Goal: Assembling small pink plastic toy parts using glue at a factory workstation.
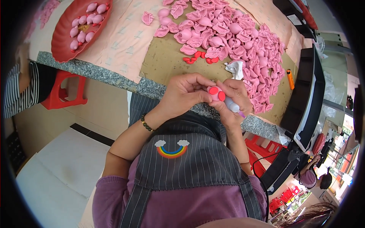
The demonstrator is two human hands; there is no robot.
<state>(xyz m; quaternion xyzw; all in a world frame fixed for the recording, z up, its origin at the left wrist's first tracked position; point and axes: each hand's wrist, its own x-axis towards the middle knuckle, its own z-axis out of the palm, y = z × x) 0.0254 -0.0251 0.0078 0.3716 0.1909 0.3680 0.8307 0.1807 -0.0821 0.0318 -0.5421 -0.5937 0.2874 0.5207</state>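
Just in front of my apron, my left hand (181,93) pinches a small rounded pink plastic piece (215,97) between thumb and fingers. Two red oval parts sit on the side of it that faces me. My right hand (236,97) touches the same piece with its fingertips and also holds a small whitish squeeze bottle (232,105) with a purple tip (241,113) against the palm. Beyond the hands lies a big heap of pink molded pieces (228,38), with several loose red parts (201,56) and a crumpled white tissue (235,69) at its near edge.
On the left of the granite-edged table (110,74) stands a red scalloped tray (61,47) with rounded pink pieces in it. An orange cutter (290,79) lies right of the heap, beside a black bin (304,95). A person in striped clothing (11,93) is at far left by a red stool (62,95).
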